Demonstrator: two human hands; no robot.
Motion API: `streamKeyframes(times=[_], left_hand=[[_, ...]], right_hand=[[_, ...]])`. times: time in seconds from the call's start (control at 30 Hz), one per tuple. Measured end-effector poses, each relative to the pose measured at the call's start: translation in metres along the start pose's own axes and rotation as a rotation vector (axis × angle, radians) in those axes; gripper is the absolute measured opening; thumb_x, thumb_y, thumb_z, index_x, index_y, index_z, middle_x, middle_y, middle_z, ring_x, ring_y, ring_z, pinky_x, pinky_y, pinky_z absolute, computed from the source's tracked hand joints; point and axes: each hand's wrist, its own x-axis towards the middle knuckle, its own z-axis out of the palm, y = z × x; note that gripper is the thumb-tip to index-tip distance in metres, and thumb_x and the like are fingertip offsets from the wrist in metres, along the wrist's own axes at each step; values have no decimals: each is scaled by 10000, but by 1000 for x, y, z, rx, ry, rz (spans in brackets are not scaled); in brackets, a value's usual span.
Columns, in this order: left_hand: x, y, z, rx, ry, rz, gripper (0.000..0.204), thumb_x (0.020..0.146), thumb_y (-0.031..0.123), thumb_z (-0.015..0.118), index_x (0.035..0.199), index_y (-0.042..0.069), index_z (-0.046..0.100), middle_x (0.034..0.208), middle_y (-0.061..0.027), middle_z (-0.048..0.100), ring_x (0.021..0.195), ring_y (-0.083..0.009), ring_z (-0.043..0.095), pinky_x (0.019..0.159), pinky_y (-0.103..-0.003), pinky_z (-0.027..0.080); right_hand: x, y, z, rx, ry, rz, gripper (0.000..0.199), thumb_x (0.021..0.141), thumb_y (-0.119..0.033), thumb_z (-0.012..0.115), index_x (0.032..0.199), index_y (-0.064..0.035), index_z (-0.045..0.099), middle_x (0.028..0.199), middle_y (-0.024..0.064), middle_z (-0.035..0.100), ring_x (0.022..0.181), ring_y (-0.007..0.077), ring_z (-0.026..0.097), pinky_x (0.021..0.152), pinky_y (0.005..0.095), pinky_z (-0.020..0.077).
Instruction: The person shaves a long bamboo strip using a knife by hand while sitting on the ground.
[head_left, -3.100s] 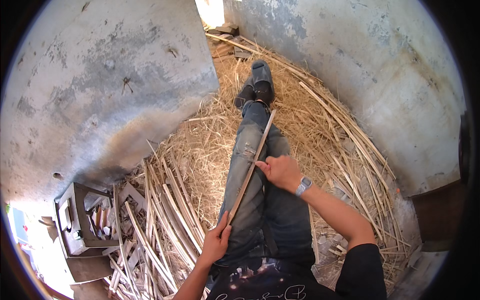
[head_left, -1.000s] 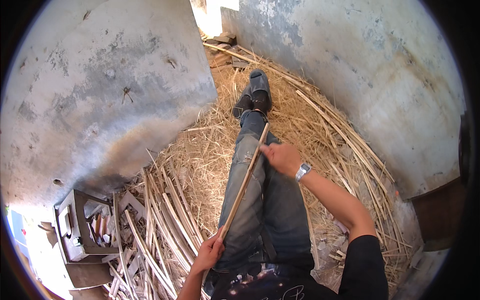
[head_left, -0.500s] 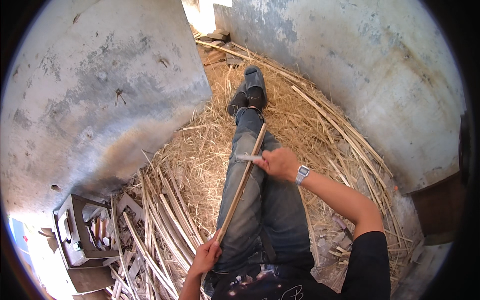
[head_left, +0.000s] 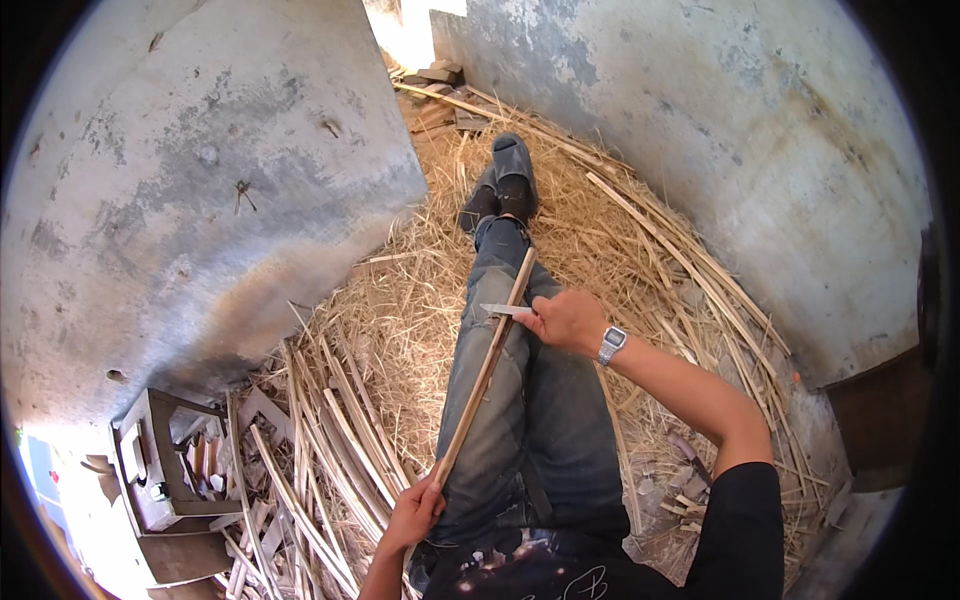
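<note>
A long, narrow wooden strip lies slantwise along my outstretched legs, its far end just above the knees. My left hand is closed round the strip's near end beside my hip. In my right hand is a knife, gripped in a fist. Its pale blade lies across the strip near the far end and points left. The knife's handle is hidden inside my fingers. My jeans are under the strip.
Several split strips lie in a heap at my left, next to a wooden box frame holding scraps. More long strips run along the right wall. Thin shavings cover the floor round my legs. Another knife lies at my right.
The blade, smeared by motion before, now shows sharply and sits slightly nearer the far end of the strip. My left hand keeps its hold; the whole view has shifted a little.
</note>
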Motion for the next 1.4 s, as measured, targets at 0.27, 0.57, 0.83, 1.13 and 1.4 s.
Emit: streamKeyframes(times=[0.27,0.57,0.83,1.13,1.4], left_hand=[[0,2,4,9,23,61,498,1165,320,439,1612,101,457,718,21,506,538,-66,441,496,-230,386],[0,11,-1,-88,-26,-106,503,1166,336,439,1597,79,473,738,22,513,572,-60,448,521,-231,398],[-5,-16,-13,-101,-60,-78,500,1171,346,418,1593,83,474,733,16,518,544,-64,447,505,-233,399],[-1,-7,-16,-158,-89,-150,433,1173,360,409,1404,45,594,721,-5,563,538,-73,469,489,-233,393],[1,-16,-19,-153,-100,-153,403,1171,383,401,1216,42,612,700,-19,577,508,-84,479,480,-236,403]], right_hand=[[4,-4,7,71,15,52,679,1040,-647,487,659,-119,681,590,164,653,562,378,678,509,502,514],[14,6,12,-9,52,37,624,1057,-619,468,757,-129,714,586,144,647,547,368,663,486,508,496],[36,55,-16,2,90,241,644,1066,-594,481,700,-88,639,609,166,630,543,391,628,493,499,479],[22,31,15,97,106,236,665,1060,-622,470,724,-87,679,627,186,660,590,397,676,516,513,514],[32,25,1,49,80,186,672,1054,-642,455,743,-100,703,650,174,676,616,398,685,551,522,524]])
